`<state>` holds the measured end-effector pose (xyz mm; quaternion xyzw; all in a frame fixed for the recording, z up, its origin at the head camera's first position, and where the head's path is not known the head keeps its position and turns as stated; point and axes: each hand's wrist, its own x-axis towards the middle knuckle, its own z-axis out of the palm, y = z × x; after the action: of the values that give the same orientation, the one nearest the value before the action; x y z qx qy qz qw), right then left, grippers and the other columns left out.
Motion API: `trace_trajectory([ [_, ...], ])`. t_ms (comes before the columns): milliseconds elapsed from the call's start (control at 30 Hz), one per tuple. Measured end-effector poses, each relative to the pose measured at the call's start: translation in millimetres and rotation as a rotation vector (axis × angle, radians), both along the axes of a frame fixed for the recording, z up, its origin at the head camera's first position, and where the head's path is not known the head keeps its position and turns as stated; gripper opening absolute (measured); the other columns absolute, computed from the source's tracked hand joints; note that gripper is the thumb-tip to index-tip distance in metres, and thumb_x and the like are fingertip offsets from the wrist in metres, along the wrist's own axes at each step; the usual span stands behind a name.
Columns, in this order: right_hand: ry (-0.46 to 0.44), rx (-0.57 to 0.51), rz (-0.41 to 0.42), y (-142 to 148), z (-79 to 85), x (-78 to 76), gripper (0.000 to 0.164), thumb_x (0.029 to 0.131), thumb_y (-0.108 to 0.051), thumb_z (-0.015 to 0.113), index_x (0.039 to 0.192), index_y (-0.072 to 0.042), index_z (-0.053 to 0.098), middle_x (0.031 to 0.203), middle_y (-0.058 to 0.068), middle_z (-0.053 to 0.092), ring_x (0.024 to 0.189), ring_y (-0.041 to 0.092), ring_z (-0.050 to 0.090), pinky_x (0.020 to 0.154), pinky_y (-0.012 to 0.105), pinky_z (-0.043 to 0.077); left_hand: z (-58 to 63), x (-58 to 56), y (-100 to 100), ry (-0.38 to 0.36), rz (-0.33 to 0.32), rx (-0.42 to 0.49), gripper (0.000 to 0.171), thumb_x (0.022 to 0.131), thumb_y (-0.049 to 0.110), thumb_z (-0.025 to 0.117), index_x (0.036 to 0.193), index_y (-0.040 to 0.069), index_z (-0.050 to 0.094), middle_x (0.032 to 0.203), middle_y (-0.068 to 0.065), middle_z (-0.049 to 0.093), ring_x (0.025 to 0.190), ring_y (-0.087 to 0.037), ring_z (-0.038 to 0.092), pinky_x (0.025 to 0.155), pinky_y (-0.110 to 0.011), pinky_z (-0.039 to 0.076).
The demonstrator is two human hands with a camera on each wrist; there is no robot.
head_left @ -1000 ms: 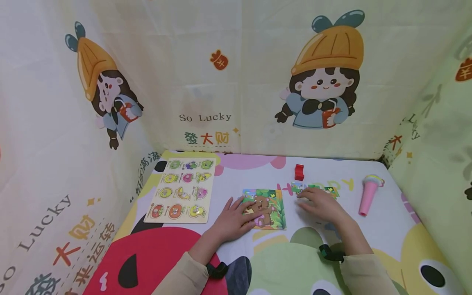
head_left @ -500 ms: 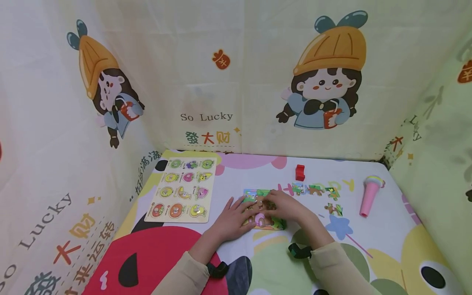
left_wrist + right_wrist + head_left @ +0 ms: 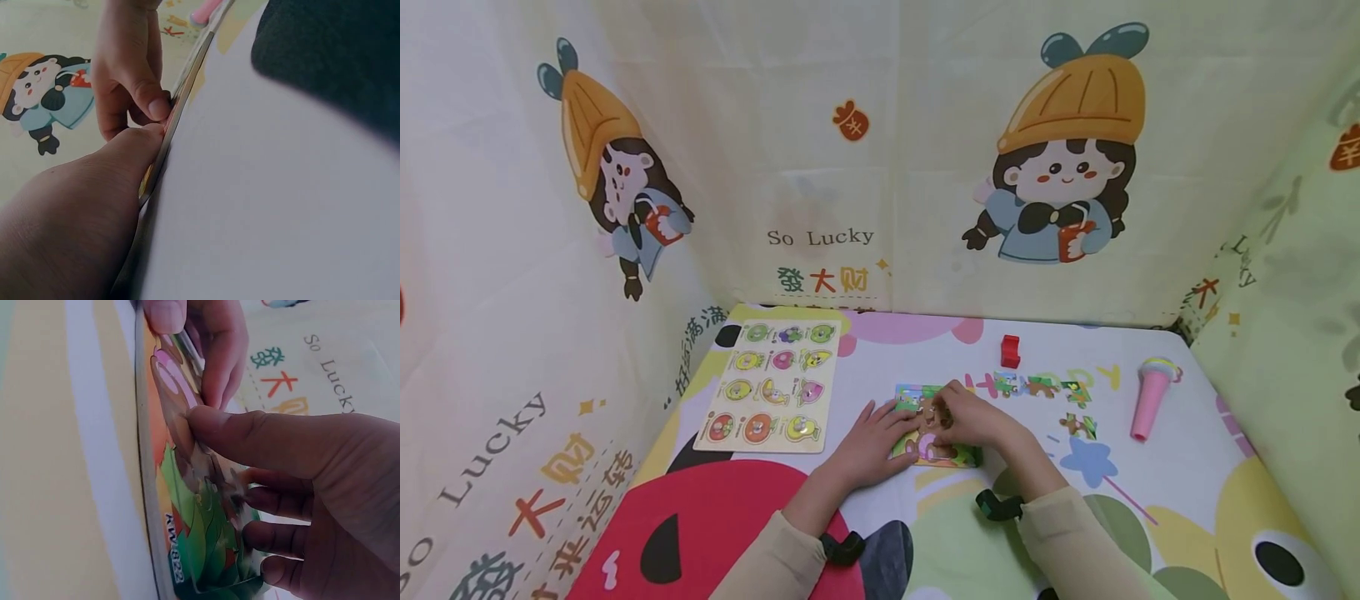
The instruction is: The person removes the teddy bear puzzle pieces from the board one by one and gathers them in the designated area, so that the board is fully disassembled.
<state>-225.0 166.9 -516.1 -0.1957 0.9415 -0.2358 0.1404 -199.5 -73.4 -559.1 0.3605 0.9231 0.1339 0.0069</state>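
Note:
A bear jigsaw puzzle (image 3: 951, 454) in a flat board lies on the table before me; the right wrist view shows its green leaves (image 3: 203, 531) and printed edge up close. My left hand (image 3: 868, 446) rests on the board's left part, fingers spread and fairly straight, with its thumb (image 3: 140, 147) at the near edge. Over the right half, my right hand (image 3: 981, 421) pinches a brown puzzle piece (image 3: 212, 462) between thumb and curled fingers. The fingers partly hide this piece, and whether it has left the board I cannot tell.
Several loose puzzle pieces (image 3: 1042, 386) lie to the right of the board, one (image 3: 1078, 426) nearer me. Behind them stands a small red object (image 3: 1010, 352). A pink toy microphone (image 3: 1150, 398) lies far right, a fruit puzzle board (image 3: 767, 387) to the left.
My right hand has moved left from the loose pieces onto the puzzle board, uncovering those pieces, and its fingers have drawn in on a piece. The left hand has stayed in place.

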Motion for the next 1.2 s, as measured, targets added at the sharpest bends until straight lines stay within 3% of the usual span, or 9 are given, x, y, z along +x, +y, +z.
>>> trace_trajectory([
  [367,-0.057,-0.069,-0.009,0.8,0.0,-1.8,0.058,0.079,-0.029,0.083,0.124,-0.012,0.051,0.103,-0.002,0.056,0.089,0.013,0.053,0.082,0.032,0.05,-1.7,-0.4,1.6,0.024,0.001,-0.018,0.06,0.097,0.064,0.041,0.149,0.033,0.044,0.153,0.01,0.044,0.151,-0.024,0.027,0.123,-0.056,0.017],
  [600,-0.053,-0.125,0.003,3.5,-5.8,0.1,0.056,0.081,-0.025,0.082,0.126,-0.015,0.051,0.097,-0.004,0.056,0.082,0.011,0.055,0.073,0.028,0.05,-2.1,-0.4,1.3,0.023,0.001,-0.011,0.06,0.098,0.064,0.04,0.149,0.032,0.044,0.153,0.01,0.044,0.151,-0.024,0.027,0.123,-0.056,0.017],
  [767,-0.004,-0.143,0.036,8.3,-7.5,2.1,0.05,0.089,-0.023,0.075,0.132,-0.014,0.053,0.1,-0.004,0.058,0.087,0.012,0.055,0.079,0.031,0.05,-2.8,-0.2,0.4,0.023,0.004,-0.011,0.06,0.098,0.064,0.042,0.149,0.032,0.044,0.153,0.009,0.044,0.151,-0.025,0.027,0.123,-0.056,0.016],
  [867,0.05,-0.145,0.042,11.5,-6.5,3.5,0.041,0.095,-0.018,0.065,0.135,-0.014,0.054,0.11,-0.001,0.063,0.098,0.015,0.058,0.09,0.039,0.052,-2.5,0.3,0.3,0.023,0.008,-0.018,0.06,0.097,0.064,0.042,0.148,0.032,0.044,0.153,0.009,0.044,0.151,-0.024,0.027,0.123,-0.055,0.016],
  [1000,0.1,-0.142,0.023,13.1,-6.4,3.0,0.036,0.097,-0.013,0.062,0.133,-0.015,0.059,0.117,0.001,0.066,0.105,0.017,0.06,0.098,0.046,0.051,-2.9,0.3,0.5,0.031,0.011,-0.026,0.06,0.097,0.064,0.042,0.148,0.032,0.045,0.152,0.009,0.044,0.151,-0.024,0.027,0.123,-0.055,0.016],
  [1200,0.127,-0.133,0.004,12.8,-8.4,1.7,0.035,0.095,-0.015,0.065,0.13,-0.018,0.062,0.113,-0.002,0.068,0.098,0.014,0.06,0.093,0.043,0.053,-3.2,0.2,1.3,0.042,0.006,-0.02,0.059,0.097,0.063,0.043,0.147,0.031,0.046,0.152,0.01,0.044,0.15,-0.025,0.028,0.123,-0.055,0.016],
])
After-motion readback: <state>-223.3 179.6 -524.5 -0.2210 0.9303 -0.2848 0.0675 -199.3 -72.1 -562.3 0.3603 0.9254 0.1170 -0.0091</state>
